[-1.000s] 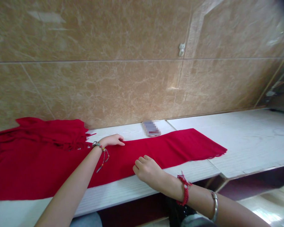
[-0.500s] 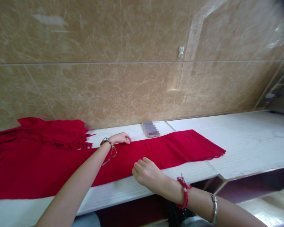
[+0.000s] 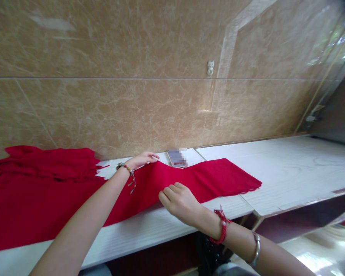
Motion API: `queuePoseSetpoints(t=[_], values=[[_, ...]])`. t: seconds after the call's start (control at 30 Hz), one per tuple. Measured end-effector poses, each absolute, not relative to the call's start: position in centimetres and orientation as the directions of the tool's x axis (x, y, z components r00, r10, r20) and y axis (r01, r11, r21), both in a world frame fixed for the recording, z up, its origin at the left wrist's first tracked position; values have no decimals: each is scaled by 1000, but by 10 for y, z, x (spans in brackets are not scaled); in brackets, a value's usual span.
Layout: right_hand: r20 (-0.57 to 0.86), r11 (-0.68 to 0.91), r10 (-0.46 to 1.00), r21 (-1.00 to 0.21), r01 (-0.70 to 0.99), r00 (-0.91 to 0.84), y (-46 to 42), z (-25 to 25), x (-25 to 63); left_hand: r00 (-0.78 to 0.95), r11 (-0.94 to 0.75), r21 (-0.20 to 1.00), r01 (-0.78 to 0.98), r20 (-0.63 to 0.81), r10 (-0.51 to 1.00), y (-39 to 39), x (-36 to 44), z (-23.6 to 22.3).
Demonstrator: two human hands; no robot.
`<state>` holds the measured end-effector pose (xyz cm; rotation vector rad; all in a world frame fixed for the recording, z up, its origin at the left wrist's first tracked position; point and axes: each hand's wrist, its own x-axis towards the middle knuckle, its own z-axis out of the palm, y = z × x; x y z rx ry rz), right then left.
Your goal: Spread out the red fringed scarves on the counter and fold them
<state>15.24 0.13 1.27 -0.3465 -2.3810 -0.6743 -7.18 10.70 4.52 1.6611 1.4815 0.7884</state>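
Observation:
A long red scarf (image 3: 215,178) with a fringed end lies folded lengthwise along the white surface. At its far edge my left hand (image 3: 143,159) pinches the cloth between thumb and fingers, raising that edge a little. Opposite, my right hand (image 3: 178,201) is closed on the near edge, its fingertips hidden by the fist. Between the two hands the cloth is lifted into a low ridge. To the left, the scarf widens, and a bunched, fringed part of red cloth (image 3: 51,163) lies against the wall.
A phone (image 3: 176,158) lies behind the scarf, close to the wall. The white tabletop (image 3: 293,168) runs on to the right, with open shelf space (image 3: 301,218) beneath its front edge. A small cat-shaped hook (image 3: 210,68) is on the brown tiled wall (image 3: 117,107).
My left hand first slid right along the far edge, then raised it. The cloth between my hands has risen from flat into a ridge. My right hand stays at the near edge.

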Motion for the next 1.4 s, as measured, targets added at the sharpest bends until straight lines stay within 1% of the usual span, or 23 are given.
queuePoseSetpoints(t=[0.17,0.3,0.4,0.53,0.7,0.83,0.97,1.13,1.2,1.3,1.4], values=[[730,762,106,376,527,-675,17,41,184,96,-117,922,369,87,992,121,-32,70],[803,669,132,360,650,-581,38,60,222,61,-152,939,308,140,988,142,8,87],[805,616,223,320,720,-549,52,71,256,57,-182,937,300,172,983,157,39,99],[791,576,365,222,787,-491,63,77,299,82,-221,930,292,206,975,177,83,109],[809,498,433,152,854,-397,74,70,343,136,-254,924,286,223,965,198,138,109],[793,455,498,106,884,-351,84,58,373,172,-261,910,323,215,962,213,170,102],[700,413,641,32,910,-315,92,45,396,199,-244,888,389,178,964,226,192,91],[478,383,821,-54,922,-313,102,30,409,254,-200,844,498,78,964,238,209,64],[395,371,862,-66,926,-317,107,24,410,270,-181,820,544,33,962,243,214,51],[308,351,899,-84,933,-311,114,15,412,289,-169,778,605,-16,957,249,219,31],[247,353,914,-95,931,-321,119,7,413,299,-191,732,654,-18,954,255,221,15]])
